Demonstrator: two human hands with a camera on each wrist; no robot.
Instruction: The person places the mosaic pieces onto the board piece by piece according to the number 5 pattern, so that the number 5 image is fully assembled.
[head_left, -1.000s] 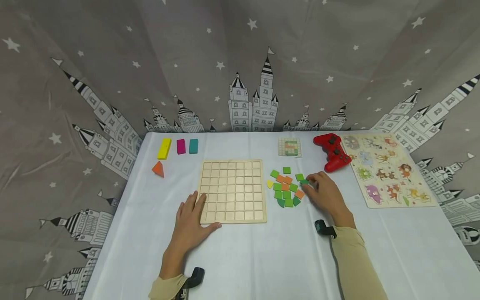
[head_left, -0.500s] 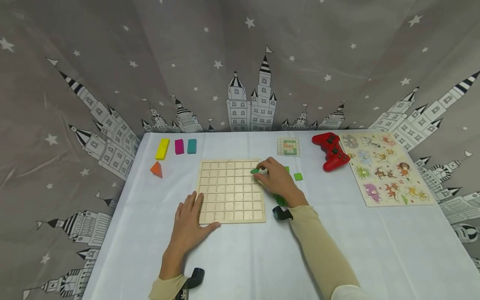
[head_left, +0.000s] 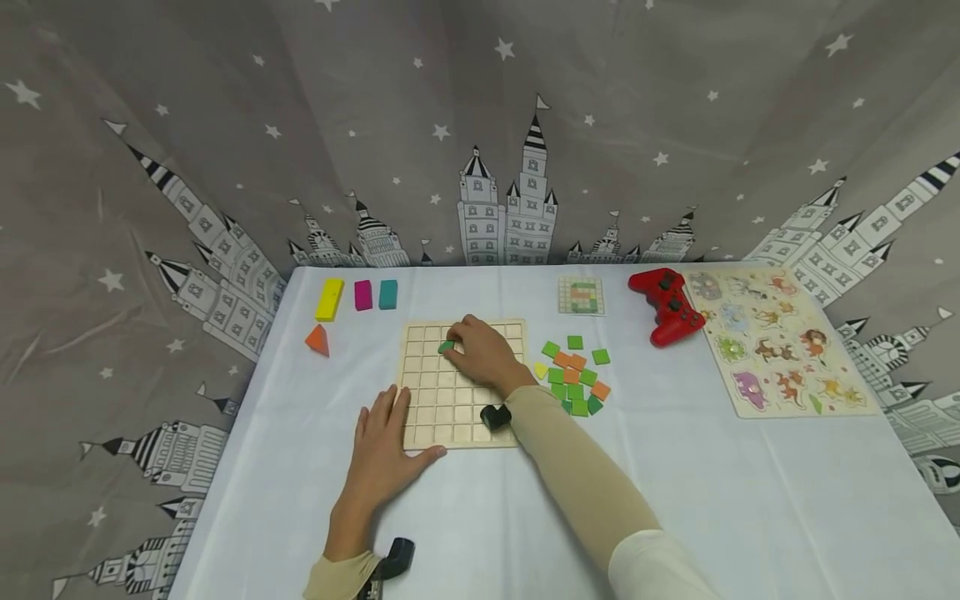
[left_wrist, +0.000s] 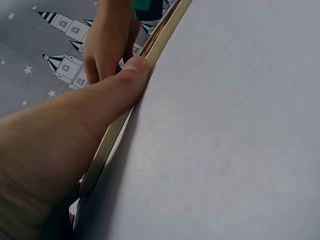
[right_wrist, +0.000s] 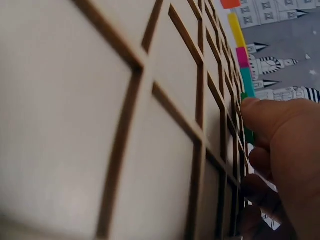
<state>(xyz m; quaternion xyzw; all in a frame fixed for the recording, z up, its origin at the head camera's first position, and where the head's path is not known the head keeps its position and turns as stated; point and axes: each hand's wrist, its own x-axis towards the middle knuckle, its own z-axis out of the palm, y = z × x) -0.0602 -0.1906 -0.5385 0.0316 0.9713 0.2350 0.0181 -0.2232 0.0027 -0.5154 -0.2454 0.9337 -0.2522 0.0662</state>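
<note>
- Green tile (head_left: 446, 347), dark in shade, sits pinched between the thumb and curled fingers of the right hand (head_left: 483, 354); it is over the upper part of the wooden grid board (head_left: 444, 415), left of the middle, and whether it touches the wood I cannot tell.
- The left hand (head_left: 382, 450) lies at the board's near left corner, fingers extended and grasping nothing, its thumb resting against the near edge.
- Just beside the board's right side lies a loose cluster of green and orange tiles (head_left: 574, 392), with a small yellow piece (head_left: 541, 370) between cluster and board.
- Beyond that cluster is a pattern card (head_left: 581, 296) printed with a coloured figure on a grid.
- Right of the card sits a red game controller (head_left: 666, 305), close to the corner of an animal puzzle board (head_left: 772, 329).
- At the far left of the white tablecloth (head_left: 517, 521) stand a yellow block (head_left: 329, 300), a magenta block (head_left: 363, 295) and a teal block (head_left: 387, 294), with an orange wedge (head_left: 317, 340) nearer the person.
</note>
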